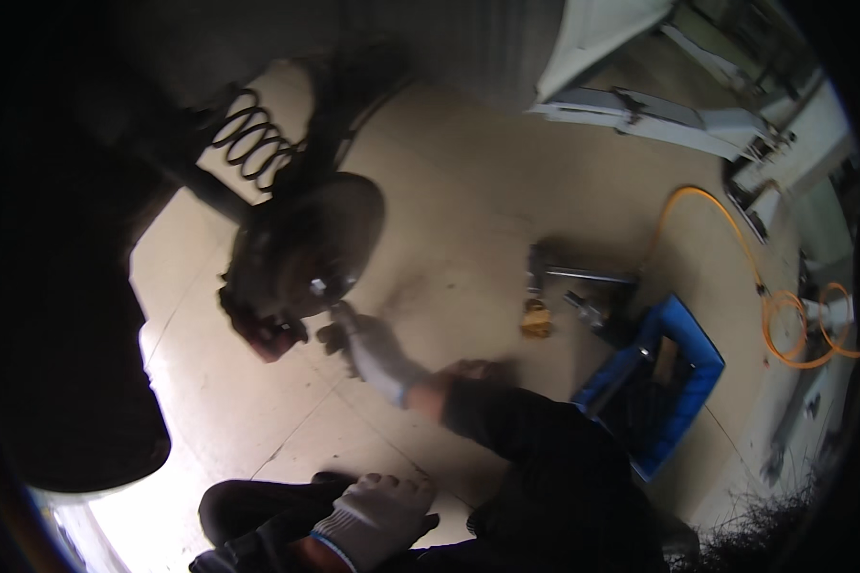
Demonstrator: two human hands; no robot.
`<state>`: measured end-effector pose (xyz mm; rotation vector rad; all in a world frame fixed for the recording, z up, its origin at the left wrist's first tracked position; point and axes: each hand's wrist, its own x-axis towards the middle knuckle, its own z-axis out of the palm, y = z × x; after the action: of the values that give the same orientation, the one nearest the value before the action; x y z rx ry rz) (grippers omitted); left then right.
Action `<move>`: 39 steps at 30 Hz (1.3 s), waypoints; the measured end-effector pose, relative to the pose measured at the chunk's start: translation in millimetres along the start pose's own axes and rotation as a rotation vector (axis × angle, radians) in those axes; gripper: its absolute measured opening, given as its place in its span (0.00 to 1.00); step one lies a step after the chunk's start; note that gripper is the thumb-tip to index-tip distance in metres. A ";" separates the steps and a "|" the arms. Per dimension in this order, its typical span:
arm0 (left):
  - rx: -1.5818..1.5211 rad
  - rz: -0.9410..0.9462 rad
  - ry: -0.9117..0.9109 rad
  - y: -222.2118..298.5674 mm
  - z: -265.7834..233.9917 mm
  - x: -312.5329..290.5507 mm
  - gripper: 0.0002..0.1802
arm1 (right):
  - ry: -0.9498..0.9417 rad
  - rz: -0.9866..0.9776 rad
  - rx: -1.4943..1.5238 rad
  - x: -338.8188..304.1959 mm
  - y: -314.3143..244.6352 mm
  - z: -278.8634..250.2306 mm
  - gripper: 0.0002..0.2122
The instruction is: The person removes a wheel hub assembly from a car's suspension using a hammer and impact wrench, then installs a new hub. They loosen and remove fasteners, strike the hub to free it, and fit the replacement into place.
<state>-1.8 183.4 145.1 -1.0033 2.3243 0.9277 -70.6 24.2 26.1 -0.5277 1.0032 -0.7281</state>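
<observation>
I hold my right gloved hand at the lower edge of the brake disc, below the coil spring; blur possibly masks contact. My left gloved hand lies at the knee. I cannot tell either grip.

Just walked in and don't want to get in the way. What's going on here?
A person's gloved right hand is up at the lower edge of a dark brake disc, near a coil spring; blur hides whether it grips anything. The gloved left hand rests on the person's bent leg. On the floor to the right, a long-handled metal tool lies near a blue tray, with an orange hose beyond.
</observation>
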 end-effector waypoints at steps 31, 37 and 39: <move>0.094 0.007 -0.109 8.4 -14.9 14.3 0.32 | 0.164 -0.459 -0.371 14.3 6.3 1.4 0.26; 0.100 0.010 -0.070 10.8 -15.1 13.9 0.30 | -0.126 0.015 0.130 -2.9 -8.7 0.4 0.27; 0.123 -0.002 -0.081 12.5 -15.5 13.5 0.29 | -0.065 -0.017 0.077 -6.8 -10.8 4.1 0.27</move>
<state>-21.9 172.3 152.4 -0.9013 2.2817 0.7994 -72.5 22.5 39.3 -0.4906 0.9076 -0.7569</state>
